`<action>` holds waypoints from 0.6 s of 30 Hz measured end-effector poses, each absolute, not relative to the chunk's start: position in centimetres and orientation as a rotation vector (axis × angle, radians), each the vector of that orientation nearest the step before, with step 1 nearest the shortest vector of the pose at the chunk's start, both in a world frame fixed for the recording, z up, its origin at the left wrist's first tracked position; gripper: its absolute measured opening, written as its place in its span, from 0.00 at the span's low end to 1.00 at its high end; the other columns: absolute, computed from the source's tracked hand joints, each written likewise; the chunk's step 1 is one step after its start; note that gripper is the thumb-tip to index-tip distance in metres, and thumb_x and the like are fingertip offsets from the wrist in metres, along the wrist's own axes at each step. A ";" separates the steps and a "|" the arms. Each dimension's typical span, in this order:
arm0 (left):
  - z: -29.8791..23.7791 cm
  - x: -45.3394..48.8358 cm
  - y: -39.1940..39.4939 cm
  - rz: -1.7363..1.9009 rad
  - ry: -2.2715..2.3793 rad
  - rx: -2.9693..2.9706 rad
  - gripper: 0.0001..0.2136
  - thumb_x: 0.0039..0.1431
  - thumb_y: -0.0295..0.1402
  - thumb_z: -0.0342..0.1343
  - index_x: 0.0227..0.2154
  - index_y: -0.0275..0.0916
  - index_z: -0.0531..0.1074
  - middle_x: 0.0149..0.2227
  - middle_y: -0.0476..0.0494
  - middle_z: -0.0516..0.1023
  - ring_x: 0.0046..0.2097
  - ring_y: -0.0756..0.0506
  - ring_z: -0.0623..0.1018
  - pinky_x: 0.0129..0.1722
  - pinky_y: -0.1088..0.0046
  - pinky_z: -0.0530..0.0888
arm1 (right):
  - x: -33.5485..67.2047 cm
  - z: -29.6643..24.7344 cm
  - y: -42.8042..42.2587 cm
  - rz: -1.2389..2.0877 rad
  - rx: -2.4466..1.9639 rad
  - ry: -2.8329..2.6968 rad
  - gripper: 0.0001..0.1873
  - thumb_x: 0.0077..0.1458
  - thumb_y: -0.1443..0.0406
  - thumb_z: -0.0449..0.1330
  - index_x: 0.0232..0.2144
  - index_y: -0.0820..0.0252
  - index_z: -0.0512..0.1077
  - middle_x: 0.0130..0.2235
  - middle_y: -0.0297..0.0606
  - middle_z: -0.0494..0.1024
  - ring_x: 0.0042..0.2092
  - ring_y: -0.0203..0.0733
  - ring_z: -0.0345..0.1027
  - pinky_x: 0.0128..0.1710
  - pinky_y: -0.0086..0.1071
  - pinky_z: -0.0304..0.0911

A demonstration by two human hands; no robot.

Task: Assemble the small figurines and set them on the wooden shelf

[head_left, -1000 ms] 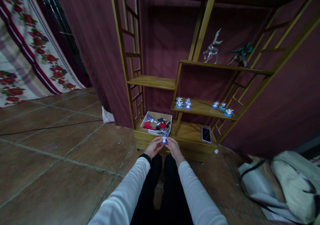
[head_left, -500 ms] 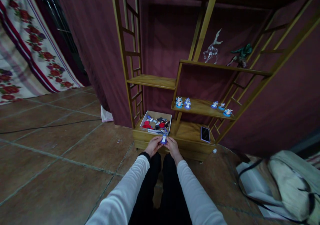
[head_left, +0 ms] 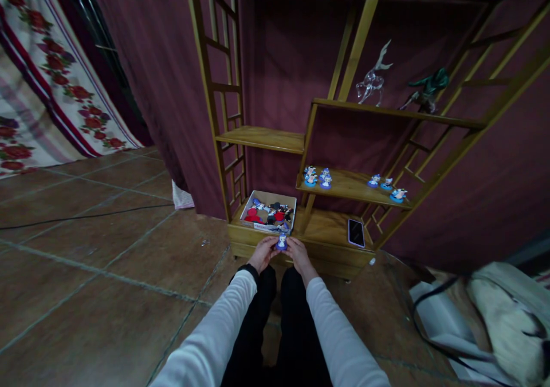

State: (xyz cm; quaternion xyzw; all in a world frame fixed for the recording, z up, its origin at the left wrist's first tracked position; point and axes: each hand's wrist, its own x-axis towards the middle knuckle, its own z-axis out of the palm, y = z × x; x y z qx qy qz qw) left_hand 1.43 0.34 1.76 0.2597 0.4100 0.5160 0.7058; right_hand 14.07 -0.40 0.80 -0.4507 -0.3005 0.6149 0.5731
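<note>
Both hands meet in front of the low wooden shelf unit. My left hand and my right hand pinch a small figurine with a purple base between their fingertips. Just beyond them a cardboard box on the bottom shelf holds several small red, black and blue figures. Several blue-based figurines stand on the middle shelf, with three more to the right.
A phone lies on the bottom shelf at right. A glass deer and a dark green figure stand on the upper shelf. Bags lie on the tiled floor at right. A cable crosses the floor at left.
The hands keep the figurine between them in the same place. Only the camera has shifted slightly.
</note>
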 end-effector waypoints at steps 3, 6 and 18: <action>1.4 1.4 0.6 1.166 0.892 0.566 0.03 0.48 0.24 0.60 0.28 0.33 0.72 0.26 0.45 0.75 0.27 0.52 0.74 0.28 0.80 0.73 | 14.0 0.7 -0.1 1.460 -1.031 -0.688 0.17 0.38 0.57 0.66 0.31 0.61 0.73 0.31 0.37 0.78 0.32 0.38 0.71 0.37 0.34 0.66; 1.1 1.4 1.0 1.180 0.886 0.541 0.04 0.48 0.22 0.58 0.29 0.33 0.72 0.26 0.45 0.76 0.27 0.53 0.75 0.28 0.80 0.73 | 14.0 0.5 0.1 1.486 -1.002 -0.664 0.16 0.36 0.59 0.67 0.30 0.61 0.73 0.32 0.37 0.78 0.33 0.38 0.71 0.38 0.34 0.66; 0.5 2.4 1.5 1.144 0.907 0.414 0.04 0.51 0.24 0.58 0.31 0.34 0.72 0.25 0.46 0.75 0.25 0.54 0.74 0.28 0.80 0.73 | 14.1 -0.2 0.8 1.493 -0.975 -0.551 0.13 0.37 0.61 0.67 0.29 0.59 0.73 0.31 0.35 0.78 0.32 0.37 0.70 0.37 0.32 0.64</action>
